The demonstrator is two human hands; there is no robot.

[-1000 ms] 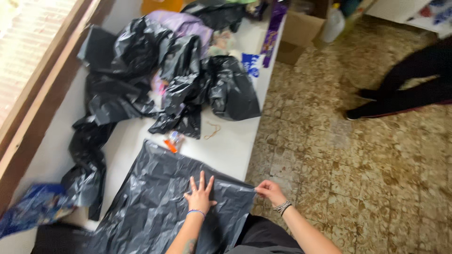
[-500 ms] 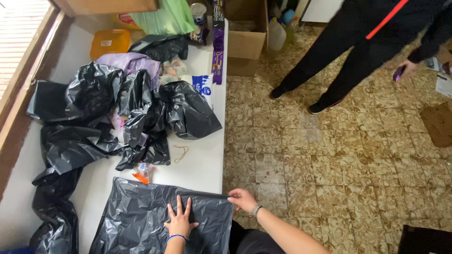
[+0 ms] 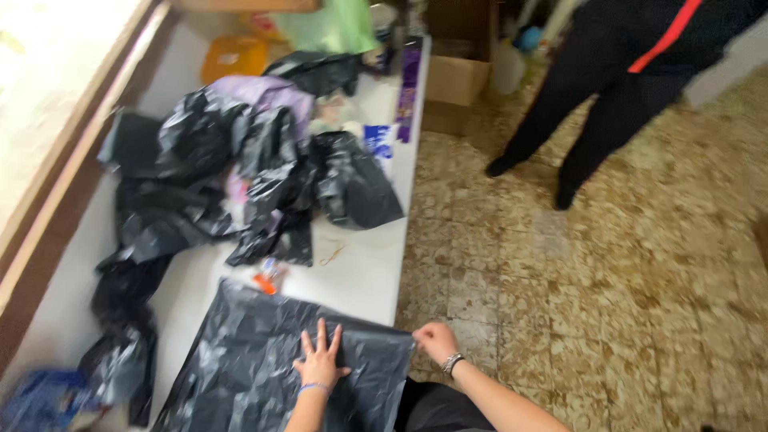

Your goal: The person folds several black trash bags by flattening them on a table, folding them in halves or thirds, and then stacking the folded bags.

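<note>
While my left hand (image 3: 320, 364) presses flat, fingers spread, on the black bag (image 3: 264, 360), my right hand (image 3: 436, 342) pinches its right edge on the desk (image 3: 360, 276); smoothing continues, folding needs aligned edges.

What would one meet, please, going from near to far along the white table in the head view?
Flattened black bag under the left hand, small orange item, rubber band, heap of crumpled black bags, yellow container, green bag.
</note>
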